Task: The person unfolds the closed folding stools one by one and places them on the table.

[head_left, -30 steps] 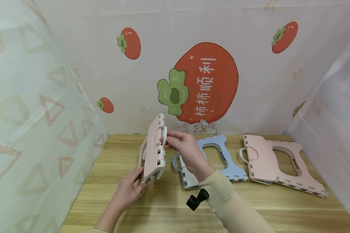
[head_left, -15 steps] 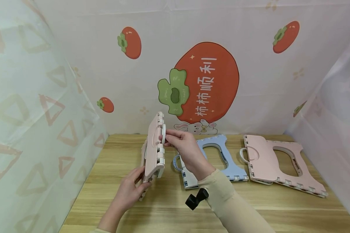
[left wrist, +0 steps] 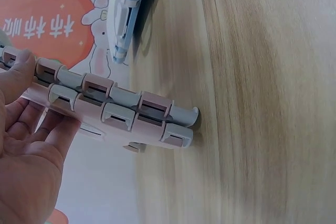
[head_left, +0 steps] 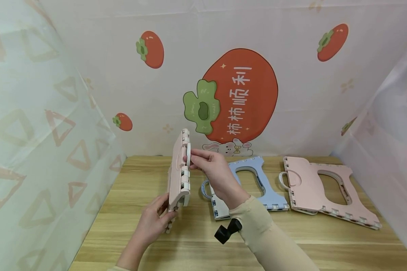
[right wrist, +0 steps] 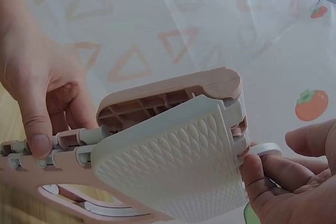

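Two hands hold a folded pink folding stool point(head_left: 179, 171) upright on its edge near the counter's point(head_left: 196, 241) left side.

The left hand point(head_left: 154, 222) grips the stool's lower end where it meets the counter; the right hand point(head_left: 210, 169) pinches the white carry handle point(head_left: 188, 155) at the upper part. Doing this well likely means steadying the base while drawing the handle evenly, fingers clear of the interlocking hinge knuckles. The stool is hard moulded plastic, with a white diamond-textured seat panel. A folded blue stool point(head_left: 254, 184) and another pink stool point(head_left: 322, 190) lie flat toward the back right of the smooth wood-grain counter.
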The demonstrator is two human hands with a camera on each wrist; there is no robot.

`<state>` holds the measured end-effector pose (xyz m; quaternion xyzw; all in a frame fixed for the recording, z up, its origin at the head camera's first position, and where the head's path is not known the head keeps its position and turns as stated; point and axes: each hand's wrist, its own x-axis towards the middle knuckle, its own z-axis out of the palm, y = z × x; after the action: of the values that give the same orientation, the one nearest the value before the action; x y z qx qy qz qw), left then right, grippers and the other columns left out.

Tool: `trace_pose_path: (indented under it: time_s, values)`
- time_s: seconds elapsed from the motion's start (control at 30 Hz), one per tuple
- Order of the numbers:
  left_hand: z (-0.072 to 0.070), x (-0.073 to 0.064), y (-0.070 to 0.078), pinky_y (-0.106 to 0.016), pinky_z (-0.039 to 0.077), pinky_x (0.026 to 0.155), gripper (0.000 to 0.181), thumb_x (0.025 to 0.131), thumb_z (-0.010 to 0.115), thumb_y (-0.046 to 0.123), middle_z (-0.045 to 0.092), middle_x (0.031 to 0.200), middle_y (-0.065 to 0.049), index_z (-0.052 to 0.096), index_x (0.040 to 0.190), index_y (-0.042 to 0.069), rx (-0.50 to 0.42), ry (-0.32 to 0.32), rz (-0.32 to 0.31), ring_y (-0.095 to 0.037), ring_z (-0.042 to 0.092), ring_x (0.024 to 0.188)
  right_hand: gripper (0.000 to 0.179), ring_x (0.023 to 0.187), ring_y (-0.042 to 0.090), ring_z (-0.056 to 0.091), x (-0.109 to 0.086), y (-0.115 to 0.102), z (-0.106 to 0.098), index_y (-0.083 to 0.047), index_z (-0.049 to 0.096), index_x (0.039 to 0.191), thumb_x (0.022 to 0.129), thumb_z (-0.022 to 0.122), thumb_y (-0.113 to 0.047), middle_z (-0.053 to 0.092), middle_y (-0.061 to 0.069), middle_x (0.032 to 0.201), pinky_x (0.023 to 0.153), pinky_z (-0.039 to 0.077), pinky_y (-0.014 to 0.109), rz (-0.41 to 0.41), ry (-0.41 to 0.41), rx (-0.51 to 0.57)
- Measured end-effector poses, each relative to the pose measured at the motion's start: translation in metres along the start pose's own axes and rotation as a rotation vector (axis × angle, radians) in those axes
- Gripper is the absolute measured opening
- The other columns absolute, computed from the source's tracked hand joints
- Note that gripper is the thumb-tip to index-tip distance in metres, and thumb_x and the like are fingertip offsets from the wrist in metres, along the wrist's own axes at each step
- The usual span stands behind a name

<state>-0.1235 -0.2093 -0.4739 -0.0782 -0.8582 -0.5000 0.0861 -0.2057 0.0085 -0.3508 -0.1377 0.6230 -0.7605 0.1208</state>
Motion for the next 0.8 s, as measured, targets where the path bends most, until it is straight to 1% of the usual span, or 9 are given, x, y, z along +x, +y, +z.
trace_pose_path:
  time_s: [0.1,0.27,0.37,0.63,0.8]
  values:
    - [0.0012,0.0004,0.0012,-0.038,0.051,0.101,0.059,0.082,0.081,-0.005,0.065,0.125,-0.014,0.062,0.138,0.004,-0.024,0.004,-0.025,-0.039,0.063,0.123,0.036,0.094,0.017,0.067,-0.0009,-0.0007,0.0009,-0.003,0.064,0.136,0.103,0.062,-0.017,0.072,0.012,0.124,0.107,0.047,0.038,0.002,-0.001,-0.003]
    - [0.0025,0.0004,0.0033,-0.037,0.051,0.102,0.059,0.084,0.080,-0.004,0.064,0.128,-0.014,0.061,0.140,0.004,-0.062,-0.001,-0.070,-0.039,0.061,0.126,0.038,0.094,0.017,0.068,-0.0016,-0.0014,0.0028,0.001,0.062,0.138,0.103,0.061,-0.015,0.071,0.016,0.126,0.111,0.045,0.041,-0.012,-0.009,0.017]
    - [0.0028,0.0000,0.0040,-0.038,0.051,0.103,0.059,0.085,0.079,-0.002,0.063,0.129,-0.014,0.060,0.141,0.005,-0.067,-0.005,-0.087,-0.038,0.060,0.126,0.038,0.094,0.017,0.069,-0.0021,-0.0020,0.0040,0.002,0.061,0.138,0.103,0.061,-0.014,0.070,0.019,0.126,0.112,0.044,0.042,-0.020,-0.013,0.027]
    - [0.0027,-0.0016,0.0049,-0.042,0.053,0.101,0.057,0.086,0.079,0.002,0.064,0.130,-0.012,0.061,0.140,0.010,-0.094,-0.004,-0.110,-0.036,0.063,0.123,0.040,0.098,0.015,0.071,-0.0026,-0.0024,0.0056,0.001,0.060,0.139,0.102,0.062,-0.014,0.065,0.018,0.135,0.113,0.044,0.039,-0.005,-0.019,0.037]
    - [0.0032,-0.0019,0.0035,-0.041,0.052,0.103,0.059,0.086,0.079,0.002,0.063,0.134,-0.012,0.060,0.141,0.010,-0.100,0.000,-0.151,-0.037,0.061,0.126,0.039,0.099,0.016,0.072,-0.0038,-0.0016,0.0078,0.000,0.061,0.139,0.102,0.062,-0.014,0.066,0.016,0.135,0.112,0.046,0.037,-0.015,-0.018,0.047]
